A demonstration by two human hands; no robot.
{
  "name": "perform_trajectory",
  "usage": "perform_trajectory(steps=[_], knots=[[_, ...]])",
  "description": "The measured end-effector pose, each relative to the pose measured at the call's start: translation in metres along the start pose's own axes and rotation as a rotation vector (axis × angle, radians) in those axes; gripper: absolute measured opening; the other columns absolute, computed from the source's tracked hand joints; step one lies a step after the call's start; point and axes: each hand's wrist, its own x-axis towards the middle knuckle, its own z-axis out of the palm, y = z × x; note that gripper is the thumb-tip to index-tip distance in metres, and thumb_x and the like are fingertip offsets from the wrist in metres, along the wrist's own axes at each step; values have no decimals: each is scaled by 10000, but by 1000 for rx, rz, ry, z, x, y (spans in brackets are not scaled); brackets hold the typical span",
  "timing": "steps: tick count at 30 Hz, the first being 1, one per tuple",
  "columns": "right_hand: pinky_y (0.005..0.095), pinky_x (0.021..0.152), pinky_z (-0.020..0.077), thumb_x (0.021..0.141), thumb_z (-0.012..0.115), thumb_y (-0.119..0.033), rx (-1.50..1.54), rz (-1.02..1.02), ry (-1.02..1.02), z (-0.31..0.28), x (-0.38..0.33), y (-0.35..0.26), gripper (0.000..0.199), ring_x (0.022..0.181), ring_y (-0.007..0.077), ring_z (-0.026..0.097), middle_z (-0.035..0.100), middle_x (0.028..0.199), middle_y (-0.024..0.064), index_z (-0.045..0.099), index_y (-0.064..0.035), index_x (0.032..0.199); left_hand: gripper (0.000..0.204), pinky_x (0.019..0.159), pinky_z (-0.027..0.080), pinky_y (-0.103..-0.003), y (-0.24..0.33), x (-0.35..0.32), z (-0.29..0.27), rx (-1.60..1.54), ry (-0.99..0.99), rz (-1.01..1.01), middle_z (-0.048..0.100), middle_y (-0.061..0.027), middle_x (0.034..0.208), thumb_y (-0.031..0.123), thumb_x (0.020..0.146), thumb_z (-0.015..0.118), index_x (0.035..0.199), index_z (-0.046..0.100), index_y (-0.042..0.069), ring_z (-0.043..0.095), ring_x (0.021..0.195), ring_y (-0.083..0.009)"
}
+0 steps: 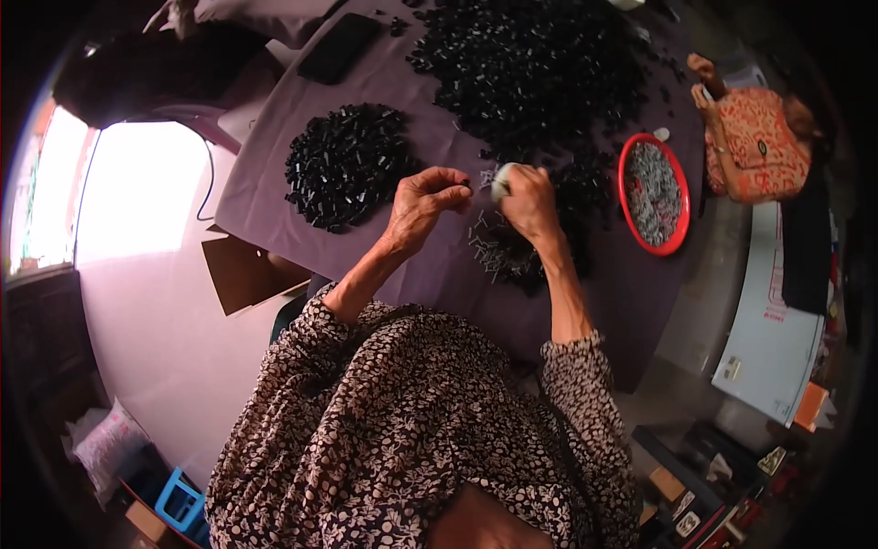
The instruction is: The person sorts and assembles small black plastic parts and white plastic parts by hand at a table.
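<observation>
My left hand (422, 206) is closed in a pinch on a small black piece (465, 184) at its fingertips. Close beside it, my right hand (530, 201) is curled round a whitish rounded object (500, 183), whose kind I cannot make out. Below the right hand lie loose thin silvery pins (489, 249), mixed with black pieces. To the left of my hands is a round heap of small black block-like pieces (346, 166). A much larger pile of similar black pieces (540, 73) spreads across the far side of the table.
A red bowl (683, 220) of silvery pins stands on the right of the purple-covered table (393, 293). A dark phone-like slab (340, 48) lies at the far left. Another person in orange patterned clothing (754, 146) sits at the right. An open cardboard box (242, 274) is beside the table's left edge.
</observation>
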Motion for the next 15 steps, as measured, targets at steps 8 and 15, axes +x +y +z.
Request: perform_trajectory(steps=[8, 15], knots=[[201, 644, 440, 759, 601, 5, 831, 409, -78, -44, 7, -39, 131, 698, 54, 536, 600, 772, 11, 589, -17, 887, 180, 686, 465, -241, 12, 2, 18, 91, -78, -22, 616, -52, 795, 55, 801, 614, 965, 612, -20, 565, 712, -103], [210, 653, 445, 760, 614, -10, 708, 337, -108, -49, 10, -41, 201, 720, 72, 551, 605, 793, 28, 568, -24, 955, 174, 676, 454, -231, 21, -1, 21, 301, -113, 57, 591, -19, 758, 31, 802, 591, 965, 622, -20, 546, 708, -89]])
